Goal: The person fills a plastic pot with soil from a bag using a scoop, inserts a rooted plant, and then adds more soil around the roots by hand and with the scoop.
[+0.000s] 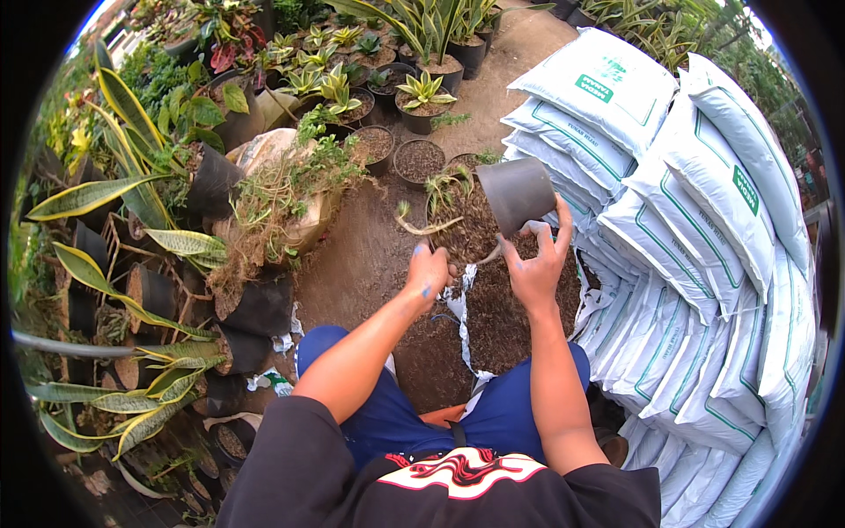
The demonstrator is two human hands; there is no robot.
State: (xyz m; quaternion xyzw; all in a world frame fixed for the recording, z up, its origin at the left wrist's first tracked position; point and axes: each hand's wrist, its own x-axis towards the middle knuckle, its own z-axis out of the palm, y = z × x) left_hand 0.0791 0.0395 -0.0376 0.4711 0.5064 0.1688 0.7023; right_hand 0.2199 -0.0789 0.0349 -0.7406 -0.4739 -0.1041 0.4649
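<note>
My right hand point(539, 262) grips a black plastic plant pot point(518, 199) by its lower side, thumb and fingers spread around it. The pot is tilted on its side. Just left of it is a clump of dark soil and roots point(465, 220) with wilted green leaves and a curved pale stem point(422, 229). My left hand point(429, 268) is closed beside this clump, below the pale stem. What its fingers hold is hidden. Beneath both hands lies an opened bag of dark soil point(502, 308), with torn white plastic strips point(466, 330) across it.
Stacked white soil bags point(669, 202) rise close on my right. To my left are tipped black pots with variegated snake plants point(132, 202) and a heap of uprooted plants point(273, 211). Soil-filled pots point(419, 162) and a small potted succulent point(422, 92) stand ahead.
</note>
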